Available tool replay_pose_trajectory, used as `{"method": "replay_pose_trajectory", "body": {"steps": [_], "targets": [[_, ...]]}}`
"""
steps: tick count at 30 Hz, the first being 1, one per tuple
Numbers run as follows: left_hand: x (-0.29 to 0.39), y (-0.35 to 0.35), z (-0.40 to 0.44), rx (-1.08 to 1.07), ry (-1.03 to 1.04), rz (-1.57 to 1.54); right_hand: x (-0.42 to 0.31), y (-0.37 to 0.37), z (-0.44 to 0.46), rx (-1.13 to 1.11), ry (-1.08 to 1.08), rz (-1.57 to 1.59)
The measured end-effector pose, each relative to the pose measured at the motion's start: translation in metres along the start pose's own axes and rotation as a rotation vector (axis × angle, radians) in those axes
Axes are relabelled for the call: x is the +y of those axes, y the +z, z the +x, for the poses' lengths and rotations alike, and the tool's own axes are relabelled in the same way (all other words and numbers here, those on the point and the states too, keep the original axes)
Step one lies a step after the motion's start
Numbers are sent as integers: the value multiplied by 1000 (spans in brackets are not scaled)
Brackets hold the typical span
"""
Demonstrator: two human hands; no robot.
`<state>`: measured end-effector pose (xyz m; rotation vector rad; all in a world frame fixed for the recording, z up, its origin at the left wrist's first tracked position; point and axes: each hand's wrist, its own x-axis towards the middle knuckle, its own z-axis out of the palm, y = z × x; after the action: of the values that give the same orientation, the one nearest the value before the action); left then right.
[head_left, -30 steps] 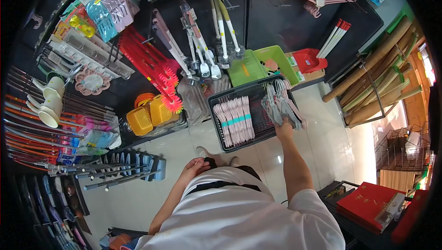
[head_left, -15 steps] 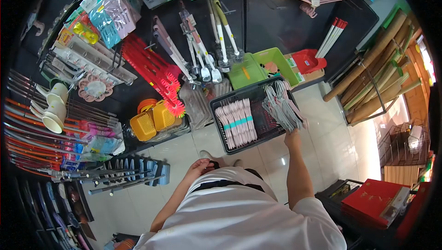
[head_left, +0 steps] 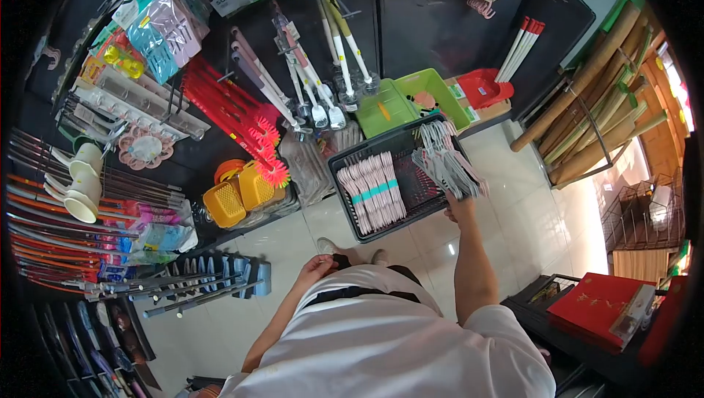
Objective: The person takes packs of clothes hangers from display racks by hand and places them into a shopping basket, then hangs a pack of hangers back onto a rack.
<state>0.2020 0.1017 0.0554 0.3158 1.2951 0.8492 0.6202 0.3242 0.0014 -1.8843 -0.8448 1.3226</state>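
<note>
A black plastic basket [head_left: 419,220] lies ahead of me at a tilt. In its left part is a stack of pale pink clothes hangers [head_left: 359,178] bound by a teal band. Loose grey and pink clothes hangers [head_left: 442,162] fan out over its right end. My right hand [head_left: 460,209] is closed at the near end of that loose bunch, by the basket's right corner; the hangers partly hide its fingers. Close to my waist, my left hand [head_left: 317,266] is curled with its fingertips together. What it holds, if anything, does not show.
Behind the basket sit a green bin [head_left: 443,97] and a red dustpan [head_left: 484,88]. Yellow baskets [head_left: 225,204] stand left, below hanging brushes [head_left: 319,108]. Mop heads [head_left: 253,278] jut out at lower left. Rolled mats [head_left: 594,104] lean in a rack at right.
My right hand has shifted slightly up and left, and the loose hangers' near ends have swung left with it. The view has turned slightly. My left hand stays by my waist.
</note>
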Motion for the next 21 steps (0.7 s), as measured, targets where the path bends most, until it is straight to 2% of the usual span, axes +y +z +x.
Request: {"method": "replay_pose_trajectory", "body": {"steps": [4,6,7,9,13,16,19,21], "targets": [[4,0,-5,44,-6,10,-1,3,-22,3,-140,-23],[5,0,-5,33,1,9,3,6,-27,170,-188,-85],[6,0,-4,33,4,6,10,7,-21,170,-188,-85],[8,1,-4,28,6,26,43,5,10,346,-560,-368],[7,-2,0,-2,-5,45,34,-4,8,234,-393,-553],[4,-3,3,-5,-13,81,28,-8,-1,309,-453,-577],[1,-5,6,-11,-17,103,26,-15,-8,193,-447,-588],[1,-3,5,-16,-18,106,28,-16,-12,125,-615,-523]]}}
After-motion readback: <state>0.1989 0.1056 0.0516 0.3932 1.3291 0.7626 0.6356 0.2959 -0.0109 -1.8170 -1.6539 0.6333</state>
